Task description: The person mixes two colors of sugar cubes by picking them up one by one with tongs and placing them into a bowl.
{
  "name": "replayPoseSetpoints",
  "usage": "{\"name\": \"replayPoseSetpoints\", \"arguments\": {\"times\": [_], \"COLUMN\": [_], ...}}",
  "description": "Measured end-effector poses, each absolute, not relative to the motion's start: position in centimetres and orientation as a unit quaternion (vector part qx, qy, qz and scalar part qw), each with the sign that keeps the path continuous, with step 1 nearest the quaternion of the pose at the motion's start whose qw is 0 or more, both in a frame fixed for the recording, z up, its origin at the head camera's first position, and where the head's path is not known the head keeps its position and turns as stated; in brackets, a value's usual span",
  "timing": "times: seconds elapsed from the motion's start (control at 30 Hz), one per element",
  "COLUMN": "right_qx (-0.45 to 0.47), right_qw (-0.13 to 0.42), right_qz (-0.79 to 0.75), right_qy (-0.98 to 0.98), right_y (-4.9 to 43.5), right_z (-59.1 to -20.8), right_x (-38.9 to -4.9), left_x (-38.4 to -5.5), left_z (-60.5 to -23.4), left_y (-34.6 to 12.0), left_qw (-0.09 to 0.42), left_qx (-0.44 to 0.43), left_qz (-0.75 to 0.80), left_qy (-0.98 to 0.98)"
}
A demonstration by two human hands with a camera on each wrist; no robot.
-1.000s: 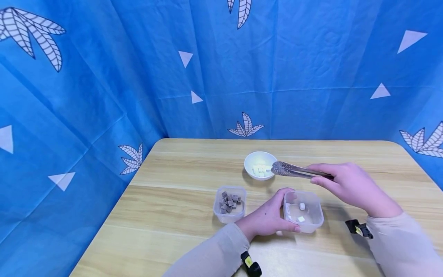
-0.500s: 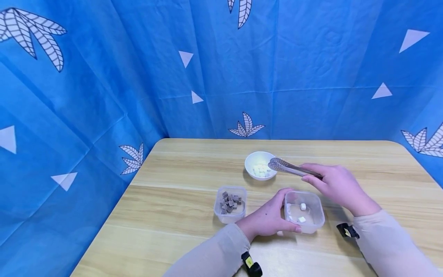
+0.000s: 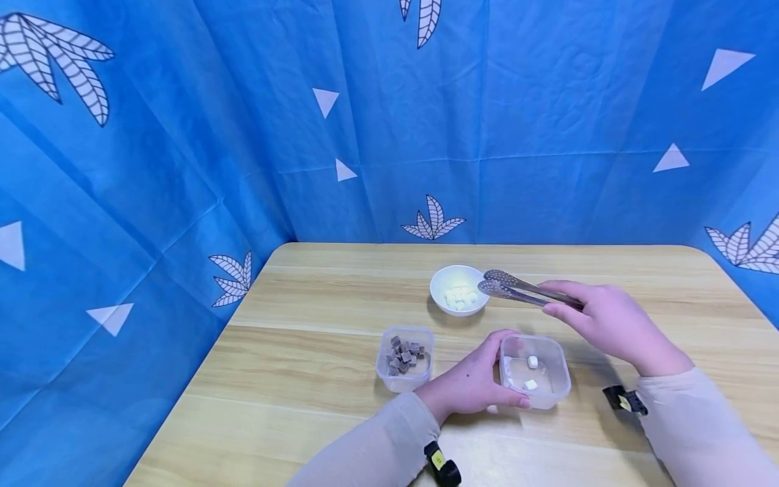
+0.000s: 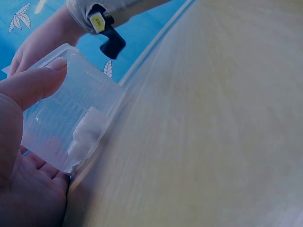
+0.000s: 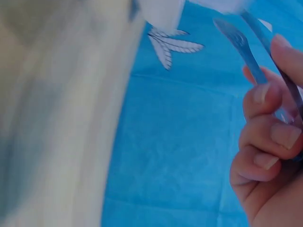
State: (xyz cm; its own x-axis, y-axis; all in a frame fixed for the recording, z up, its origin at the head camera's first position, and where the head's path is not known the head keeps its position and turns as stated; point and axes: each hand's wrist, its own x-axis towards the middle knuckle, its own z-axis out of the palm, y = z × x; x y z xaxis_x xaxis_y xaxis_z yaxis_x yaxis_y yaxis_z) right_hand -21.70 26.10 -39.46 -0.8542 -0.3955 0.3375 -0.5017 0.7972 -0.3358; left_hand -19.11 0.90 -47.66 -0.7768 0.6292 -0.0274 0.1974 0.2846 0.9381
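In the head view my left hand (image 3: 467, 382) grips a clear plastic container (image 3: 555, 393), thumb on the near side, fingers round the left and far side. A few small white cubes (image 3: 532, 362) lie inside it. My right hand (image 3: 617, 326) holds metal tongs (image 3: 496, 290) with perforated tips. Their two arms are spread apart with nothing seen between them, tips by the right rim of a white bowl (image 3: 452, 274). Several white cubes (image 3: 460, 296) sit in that bowl. The right wrist view shows my fingers curled round the tongs (image 5: 246, 49).
A second clear container (image 3: 403, 385) with several brown cubes (image 3: 402, 358) stands left of my left hand. Everything rests on a wooden table (image 3: 292, 379). A blue patterned curtain (image 3: 389, 135) hangs behind and to the left.
The tongs moved left over the bowl's right side, then back right, and their arms spread apart. My left hand and its container have stayed in place.
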Motion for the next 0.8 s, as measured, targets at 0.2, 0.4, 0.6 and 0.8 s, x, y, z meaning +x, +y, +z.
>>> {"name": "replayPoseSetpoints", "arguments": {"times": [0.2,0.4,0.6,0.8], "right_qx": [0.259,0.265,0.301,0.326], "right_qw": [0.121,0.075,-0.008,-0.097], "right_qz": [0.193,0.179,0.197,0.200], "right_qy": [-0.939,-0.944,-0.933,-0.919], "right_y": [28.1,29.8,30.0,28.7], "right_z": [-37.2,-35.4,-34.9,-35.2], "right_x": [-20.5,-19.2,-18.7,-18.3], "left_x": [-19.0,-19.1,-19.1,-19.1], "left_z": [-47.5,-47.4,-47.5,-47.5], "left_y": [1.0,1.0,0.9,0.9], "left_qw": [0.201,0.197,0.193,0.196], "left_qx": [0.264,0.259,0.258,0.272], "left_qz": [0.533,0.526,0.522,0.536], "left_qy": [0.779,0.786,0.790,0.775]}}
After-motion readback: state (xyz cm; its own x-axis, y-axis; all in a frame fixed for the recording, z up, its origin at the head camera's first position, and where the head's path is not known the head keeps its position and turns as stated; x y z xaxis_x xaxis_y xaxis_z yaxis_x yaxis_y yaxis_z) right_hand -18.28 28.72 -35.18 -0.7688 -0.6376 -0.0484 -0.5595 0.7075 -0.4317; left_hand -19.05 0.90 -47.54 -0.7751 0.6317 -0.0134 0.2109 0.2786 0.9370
